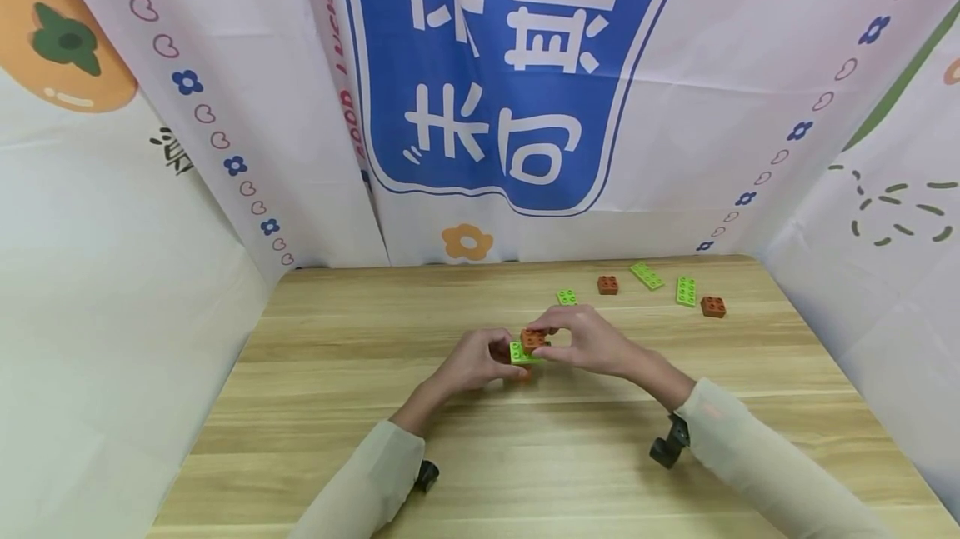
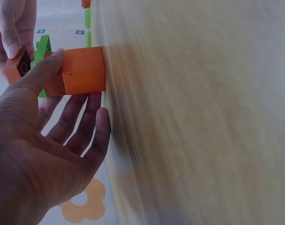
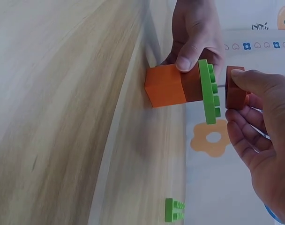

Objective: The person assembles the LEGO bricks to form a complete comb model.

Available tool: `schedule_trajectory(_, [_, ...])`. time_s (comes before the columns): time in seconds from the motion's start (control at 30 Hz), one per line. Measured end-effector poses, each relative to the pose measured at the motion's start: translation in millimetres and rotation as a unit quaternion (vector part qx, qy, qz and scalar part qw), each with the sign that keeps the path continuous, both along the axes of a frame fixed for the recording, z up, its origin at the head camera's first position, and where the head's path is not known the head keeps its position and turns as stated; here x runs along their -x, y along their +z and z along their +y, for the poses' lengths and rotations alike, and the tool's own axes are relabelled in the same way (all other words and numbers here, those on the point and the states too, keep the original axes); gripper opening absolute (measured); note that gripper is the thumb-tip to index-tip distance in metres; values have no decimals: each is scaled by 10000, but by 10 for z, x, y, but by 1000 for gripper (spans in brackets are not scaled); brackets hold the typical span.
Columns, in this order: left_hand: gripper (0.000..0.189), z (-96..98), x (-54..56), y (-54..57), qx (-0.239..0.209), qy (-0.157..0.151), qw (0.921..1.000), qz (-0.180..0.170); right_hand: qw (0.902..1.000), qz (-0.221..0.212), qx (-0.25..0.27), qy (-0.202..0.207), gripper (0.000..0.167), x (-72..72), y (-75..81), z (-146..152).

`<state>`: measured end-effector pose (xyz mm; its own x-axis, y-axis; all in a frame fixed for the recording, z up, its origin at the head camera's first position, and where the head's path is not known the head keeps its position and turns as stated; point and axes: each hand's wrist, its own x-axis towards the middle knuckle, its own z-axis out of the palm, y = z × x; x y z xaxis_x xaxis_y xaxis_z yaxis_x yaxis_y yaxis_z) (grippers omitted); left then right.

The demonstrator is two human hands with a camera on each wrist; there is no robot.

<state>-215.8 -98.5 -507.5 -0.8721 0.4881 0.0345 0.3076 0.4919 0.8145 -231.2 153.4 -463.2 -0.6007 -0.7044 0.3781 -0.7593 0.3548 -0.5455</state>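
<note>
A small stack stands on the table: an orange block (image 3: pixel 165 87) at the bottom, a brown brick (image 3: pixel 192 86) above it and a thin green plate (image 3: pixel 208 96) with studs on top. My left hand (image 1: pixel 477 358) grips the stack between thumb and fingers at the brown layer. Just over the studs, my right hand (image 1: pixel 588 343) pinches a second brown brick (image 3: pixel 235 93) by its sides. A narrow gap shows between that brick and the green plate in the right wrist view. Its hollow underside faces the studs in the left wrist view.
Behind the right hand lies a green studded piece (image 1: pixel 567 296). Farther right are a brown brick (image 1: pixel 607 285), two long green plates, one angled (image 1: pixel 647 276) and one straighter (image 1: pixel 686 291), and another brown brick (image 1: pixel 713 306). Printed cloth walls enclose the wooden table (image 1: pixel 337 406).
</note>
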Motion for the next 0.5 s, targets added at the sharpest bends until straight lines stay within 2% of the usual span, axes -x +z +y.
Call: schedule_trajectory(0.5, [22, 6, -7, 14, 44, 58, 9999, -76, 9999, -100, 55, 85, 35, 32, -83, -112])
